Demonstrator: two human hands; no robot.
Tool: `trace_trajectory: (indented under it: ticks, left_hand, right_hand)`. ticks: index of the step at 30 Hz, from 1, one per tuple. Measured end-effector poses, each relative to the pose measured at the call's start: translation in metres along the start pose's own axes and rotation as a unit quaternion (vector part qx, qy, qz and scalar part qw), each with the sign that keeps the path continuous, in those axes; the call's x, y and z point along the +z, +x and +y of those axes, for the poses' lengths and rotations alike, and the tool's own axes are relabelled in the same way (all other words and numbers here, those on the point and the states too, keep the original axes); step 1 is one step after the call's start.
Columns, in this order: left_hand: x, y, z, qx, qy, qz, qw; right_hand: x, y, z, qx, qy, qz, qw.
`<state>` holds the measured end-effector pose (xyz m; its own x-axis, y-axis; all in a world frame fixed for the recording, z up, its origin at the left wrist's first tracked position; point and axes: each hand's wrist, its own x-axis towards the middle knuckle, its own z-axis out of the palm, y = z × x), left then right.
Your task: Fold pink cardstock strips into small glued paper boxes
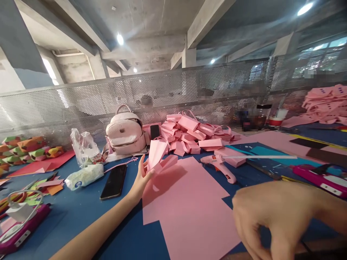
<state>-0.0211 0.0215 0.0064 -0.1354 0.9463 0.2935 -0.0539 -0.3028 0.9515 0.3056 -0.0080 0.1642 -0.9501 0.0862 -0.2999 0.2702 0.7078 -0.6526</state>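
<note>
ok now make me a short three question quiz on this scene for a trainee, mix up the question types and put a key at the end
1. What is the left hand holding?
2. True or false: from the wearer's view, the hot glue gun lies to the right of the black smartphone.
3. Fill in the blank: the pale pink ____ with a top handle stands between the upright plastic bag and the pile of folded pink pieces.

Key:
1. Folded pink paper, gripped in its fingers.
2. True.
3. Backpack.
</note>
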Motion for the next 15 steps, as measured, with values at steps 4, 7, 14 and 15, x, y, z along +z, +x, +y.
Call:
trace_trajectory:
  ticks: [4, 7, 14, 15]
  left_hand:
    - [-0.001, -0.002, -0.001, 0.012, -0.017, -0.030, 0.999]
    - [0.001, -0.002, 0.001, 0.018, -0.055, -0.058, 0.997]
    - [0.007, -0.006, 0.003, 0.017, -0.111, -0.122, 0.986]
    - [0.007, -0.006, 0.003, 0.025, -0.107, -0.124, 0.986]
  right_hand:
    - [0.011, 0.002, 0.005, 0.049, -0.092, 0.085, 0.991]
    - [0.005, 0.023, 0.015, 0.056, -0.151, 0.235, 0.959]
    - [-0.020, 0.091, 0.048, -0.047, -0.276, 0.450, 0.848]
    - [-0.023, 0.099, 0.051, -0.055, -0.298, 0.444, 0.843]
